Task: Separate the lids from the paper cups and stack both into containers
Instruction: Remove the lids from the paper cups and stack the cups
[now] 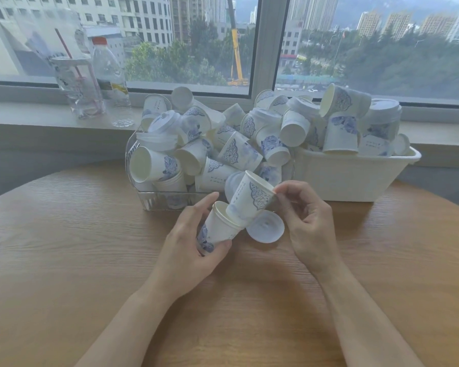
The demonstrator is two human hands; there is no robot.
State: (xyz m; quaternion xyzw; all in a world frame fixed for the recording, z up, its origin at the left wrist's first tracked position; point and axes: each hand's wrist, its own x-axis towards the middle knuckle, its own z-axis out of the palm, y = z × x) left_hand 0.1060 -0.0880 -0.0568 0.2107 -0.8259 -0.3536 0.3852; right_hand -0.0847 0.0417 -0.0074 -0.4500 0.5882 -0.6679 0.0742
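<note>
My left hand [188,245] grips a short stack of white paper cups with blue prints [217,229], tilted with the mouth up and to the right. My right hand [306,215] pinches the rim of another printed cup [251,198], whose base sits partly inside the stack's mouth. A white plastic lid [266,227] lies on the table just under that cup, between my hands. A second lid [232,182] shows behind the cup.
A clear plastic bin [154,201] and a white tub [350,178] stand behind my hands, both heaped with several cups, some lidded. Two clear bottles [112,83] stand on the window ledge at the back left. The round wooden table [77,247] spreads around.
</note>
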